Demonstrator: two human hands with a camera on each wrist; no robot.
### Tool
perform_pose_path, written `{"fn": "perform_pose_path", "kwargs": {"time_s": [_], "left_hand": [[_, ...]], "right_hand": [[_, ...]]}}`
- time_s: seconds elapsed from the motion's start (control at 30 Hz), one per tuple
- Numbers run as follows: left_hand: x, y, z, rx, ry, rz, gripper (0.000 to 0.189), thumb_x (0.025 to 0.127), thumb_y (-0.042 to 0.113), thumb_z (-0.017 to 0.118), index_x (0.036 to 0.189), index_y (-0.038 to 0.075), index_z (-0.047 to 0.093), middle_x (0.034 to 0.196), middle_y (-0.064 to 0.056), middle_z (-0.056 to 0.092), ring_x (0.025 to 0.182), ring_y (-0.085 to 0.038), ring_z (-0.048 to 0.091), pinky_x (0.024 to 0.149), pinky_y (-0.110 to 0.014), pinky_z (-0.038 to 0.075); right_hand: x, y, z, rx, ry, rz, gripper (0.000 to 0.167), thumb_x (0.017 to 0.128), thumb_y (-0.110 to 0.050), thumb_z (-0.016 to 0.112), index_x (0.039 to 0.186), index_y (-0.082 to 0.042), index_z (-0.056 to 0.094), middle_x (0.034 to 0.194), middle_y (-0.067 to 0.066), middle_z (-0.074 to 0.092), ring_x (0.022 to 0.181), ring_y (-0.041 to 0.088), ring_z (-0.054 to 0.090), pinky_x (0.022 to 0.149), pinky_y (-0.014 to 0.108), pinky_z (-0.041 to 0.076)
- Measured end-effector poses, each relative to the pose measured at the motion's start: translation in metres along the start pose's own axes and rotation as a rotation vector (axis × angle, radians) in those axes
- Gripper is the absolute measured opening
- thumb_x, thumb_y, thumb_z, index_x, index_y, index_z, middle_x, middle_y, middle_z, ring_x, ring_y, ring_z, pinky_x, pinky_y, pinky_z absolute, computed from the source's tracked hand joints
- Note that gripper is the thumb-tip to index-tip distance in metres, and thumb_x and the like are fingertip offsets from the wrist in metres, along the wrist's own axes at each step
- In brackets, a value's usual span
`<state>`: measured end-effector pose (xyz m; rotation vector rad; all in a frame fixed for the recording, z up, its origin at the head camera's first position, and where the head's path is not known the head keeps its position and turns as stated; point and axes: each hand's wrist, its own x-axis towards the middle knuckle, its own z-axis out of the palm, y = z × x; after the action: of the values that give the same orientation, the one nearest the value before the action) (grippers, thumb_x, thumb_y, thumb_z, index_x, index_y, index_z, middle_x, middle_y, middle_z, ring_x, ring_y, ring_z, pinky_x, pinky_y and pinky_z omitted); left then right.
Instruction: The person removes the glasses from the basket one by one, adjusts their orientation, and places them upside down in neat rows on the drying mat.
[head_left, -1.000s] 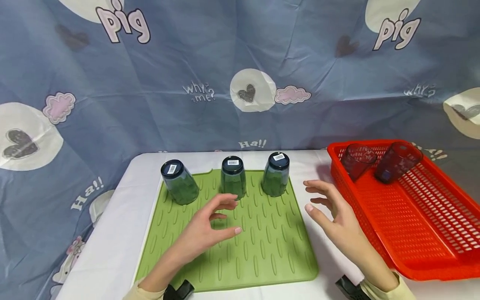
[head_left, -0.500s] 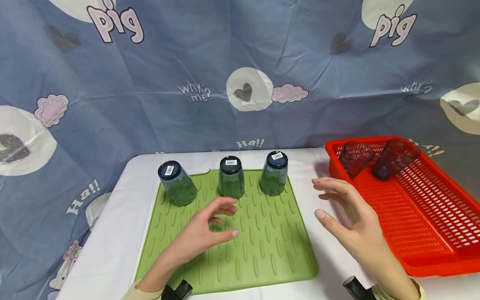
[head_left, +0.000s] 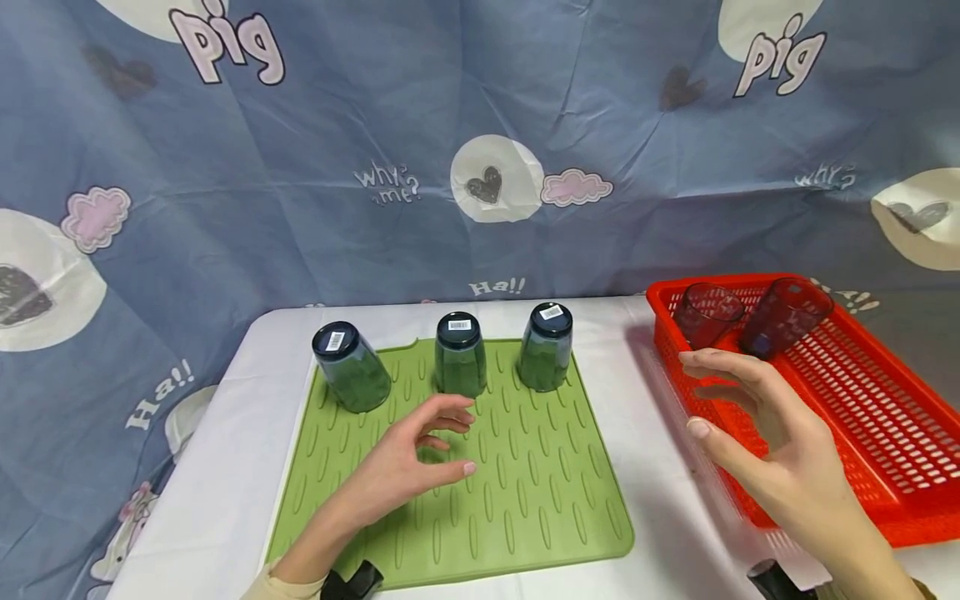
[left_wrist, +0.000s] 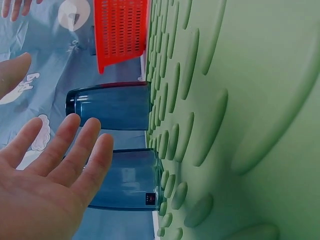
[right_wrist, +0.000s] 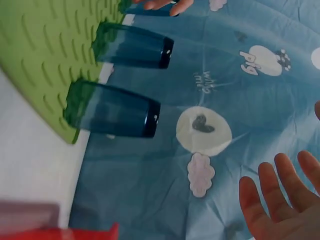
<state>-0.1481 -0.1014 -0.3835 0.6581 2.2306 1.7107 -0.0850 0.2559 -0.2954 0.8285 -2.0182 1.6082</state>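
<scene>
Three dark glasses stand upside down in a row at the back of a green ribbed mat (head_left: 525, 517): a left glass (head_left: 352, 367), a middle glass (head_left: 461, 356) and a right glass (head_left: 546, 348). Over the mat hovers my left hand (head_left: 401, 467), fingers loosely bent, holding nothing. My right hand (head_left: 787, 454), also holding nothing, is above the near left side of a red basket (head_left: 900, 400). Inside the basket's far end lean two glasses, one glass (head_left: 708, 315) on the left and another glass (head_left: 787, 317) on the right. Both hands also appear in the left wrist view.
A white cloth covers the table (head_left: 202, 500) around the mat. Behind it hangs a blue printed curtain (head_left: 337, 167). The basket's raised red rim lies along the table's right side.
My right hand has moved rightward, from beside the mat to over the basket's edge. My left hand stays nearly still. The glasses have not moved on the mat or in the basket.
</scene>
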Motion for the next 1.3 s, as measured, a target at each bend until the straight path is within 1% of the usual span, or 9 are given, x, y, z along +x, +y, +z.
{"fn": "perform_pose_path", "kwargs": {"time_s": [0.13,0.2,0.37,0.47,0.67,0.93,1.03,1.17,1.3], "left_hand": [[-0.001,-0.001,-0.001,0.007,0.001,0.006,0.062,0.081,0.020,0.082,0.134,0.030,0.052,0.125,0.002,0.058,0.117,-0.024,0.055,0.097,-0.048,0.047],[-0.001,-0.002,-0.001,0.013,-0.002,0.008,0.061,0.081,0.020,0.082,0.134,0.029,0.052,0.125,0.000,0.058,0.116,-0.024,0.055,0.096,-0.047,0.047],[0.000,-0.003,-0.002,0.014,-0.010,0.013,0.061,0.082,0.019,0.081,0.135,0.027,0.052,0.125,-0.002,0.058,0.116,-0.024,0.056,0.096,-0.048,0.047],[0.000,-0.003,-0.002,0.007,-0.012,0.025,0.060,0.083,0.019,0.081,0.135,0.025,0.051,0.125,-0.004,0.058,0.116,-0.026,0.056,0.096,-0.050,0.047],[0.000,-0.002,-0.003,-0.003,-0.011,0.038,0.061,0.083,0.020,0.081,0.135,0.025,0.051,0.125,-0.006,0.058,0.116,-0.028,0.055,0.096,-0.052,0.046],[0.001,-0.005,-0.002,-0.017,-0.039,0.006,0.062,0.083,0.017,0.080,0.136,0.024,0.050,0.127,-0.014,0.056,0.116,-0.027,0.055,0.097,-0.055,0.044],[0.000,-0.005,-0.002,-0.019,-0.040,0.000,0.063,0.082,0.018,0.081,0.137,0.023,0.050,0.127,-0.014,0.056,0.116,-0.027,0.055,0.098,-0.055,0.043],[-0.001,-0.005,-0.001,-0.018,-0.043,-0.006,0.063,0.082,0.020,0.081,0.137,0.022,0.050,0.127,-0.014,0.057,0.117,-0.030,0.054,0.098,-0.055,0.043],[-0.001,-0.006,-0.001,-0.009,-0.044,-0.006,0.062,0.082,0.020,0.081,0.136,0.023,0.050,0.127,-0.013,0.057,0.117,-0.029,0.054,0.098,-0.054,0.044]], "right_hand": [[0.000,-0.003,-0.015,-0.236,-0.034,0.130,0.065,0.075,0.024,0.068,0.135,0.009,0.049,0.130,0.023,0.054,0.114,0.023,0.054,0.098,0.021,0.044],[0.002,-0.005,-0.022,-0.337,-0.057,0.194,0.067,0.077,0.020,0.070,0.138,0.001,0.050,0.132,0.016,0.054,0.115,0.020,0.054,0.097,0.019,0.043],[0.015,-0.005,-0.040,-0.465,-0.094,0.270,0.067,0.081,0.012,0.073,0.140,-0.013,0.051,0.132,0.005,0.055,0.114,0.015,0.053,0.095,0.015,0.042],[0.024,0.002,-0.052,-0.519,-0.110,0.283,0.064,0.083,0.006,0.074,0.139,-0.016,0.053,0.129,0.002,0.056,0.111,0.011,0.053,0.092,0.012,0.041],[0.036,0.021,-0.074,-0.571,-0.134,0.284,0.059,0.084,0.000,0.076,0.136,-0.019,0.054,0.128,0.000,0.056,0.107,0.008,0.054,0.089,0.009,0.041],[0.039,0.042,-0.098,-0.645,-0.130,0.335,0.055,0.088,-0.012,0.076,0.136,-0.022,0.054,0.127,-0.006,0.053,0.097,0.004,0.056,0.080,0.005,0.039],[0.041,0.052,-0.103,-0.653,-0.118,0.335,0.056,0.086,-0.010,0.077,0.135,-0.020,0.054,0.125,-0.007,0.054,0.094,0.001,0.057,0.079,0.004,0.039],[0.044,0.067,-0.111,-0.649,-0.101,0.320,0.058,0.083,-0.005,0.079,0.134,-0.014,0.054,0.121,-0.010,0.053,0.092,-0.002,0.056,0.077,0.003,0.040],[0.047,0.079,-0.121,-0.665,-0.100,0.338,0.057,0.084,-0.008,0.078,0.135,-0.013,0.053,0.121,-0.011,0.052,0.092,-0.002,0.055,0.073,0.004,0.042]]}}
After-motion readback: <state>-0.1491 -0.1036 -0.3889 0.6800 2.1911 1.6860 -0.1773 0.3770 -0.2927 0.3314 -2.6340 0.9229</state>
